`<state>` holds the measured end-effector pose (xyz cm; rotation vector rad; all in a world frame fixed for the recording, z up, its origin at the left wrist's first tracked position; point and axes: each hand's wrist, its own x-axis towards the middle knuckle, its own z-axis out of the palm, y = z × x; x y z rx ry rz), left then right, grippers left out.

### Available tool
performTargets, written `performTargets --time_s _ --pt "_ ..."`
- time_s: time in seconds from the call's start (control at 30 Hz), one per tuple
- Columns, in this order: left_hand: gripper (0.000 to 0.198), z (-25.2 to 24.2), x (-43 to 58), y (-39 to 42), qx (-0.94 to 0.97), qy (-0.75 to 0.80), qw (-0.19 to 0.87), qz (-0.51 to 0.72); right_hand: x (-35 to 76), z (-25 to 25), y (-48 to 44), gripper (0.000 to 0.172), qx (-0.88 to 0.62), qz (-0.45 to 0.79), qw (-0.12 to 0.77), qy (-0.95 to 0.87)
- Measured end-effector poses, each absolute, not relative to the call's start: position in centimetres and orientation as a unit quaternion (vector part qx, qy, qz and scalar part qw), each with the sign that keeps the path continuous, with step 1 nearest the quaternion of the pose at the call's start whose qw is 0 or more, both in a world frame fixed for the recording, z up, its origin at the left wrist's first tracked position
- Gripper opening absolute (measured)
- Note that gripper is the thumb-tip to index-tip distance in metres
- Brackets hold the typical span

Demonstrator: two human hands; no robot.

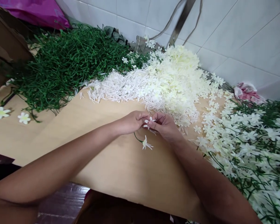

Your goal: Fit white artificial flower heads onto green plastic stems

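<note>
Over the cardboard sheet [102, 155], my hands meet at a small white artificial flower [150, 122]. My left hand [135, 121] is closed on a green stem, mostly hidden by its fingers. From that hand hangs a curved branch ending in a second white flower [146, 144] with thin white strands. My right hand [164, 124] pinches the upper flower between thumb and forefinger. Just beyond the hands lie a heap of thin white stamens [116, 87] and a pile of cream petal pieces [177, 74].
Green plastic stems [77, 59] are heaped at the back left. Flowers on stems [249, 149] pile up at the right. Two loose flowers [24, 118] lie at the left. A cardboard box [7, 46] stands at the far left, and a tiled wall [242, 40] closes off the back.
</note>
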<state>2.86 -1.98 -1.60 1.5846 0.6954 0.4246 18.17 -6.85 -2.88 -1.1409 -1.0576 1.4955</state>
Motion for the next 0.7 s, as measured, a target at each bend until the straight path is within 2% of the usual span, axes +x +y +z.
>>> performTargets --time_s 0.3,0.5,0.63,0.7 --pt "0.024 -2.1 3.0 -1.9 0.644 0.298 0.674 0.205 18.6 -3.3 -6.8 0.033 -0.463 0.649 0.474 -0.373" --pt "0.023 -2.7 3.8 -1.9 0.572 0.318 0.704 0.276 17.7 -3.4 -5.7 0.036 -0.476 0.622 0.504 -0.364" --pt "0.034 -2.7 3.4 -1.5 0.554 0.271 0.741 0.264 19.8 -0.5 -6.4 0.03 -0.471 0.607 0.466 -0.439" --pt "0.041 -2.6 3.1 -1.2 0.552 0.259 0.741 0.281 22.9 2.4 -7.8 0.029 -0.459 0.555 0.499 -0.482"
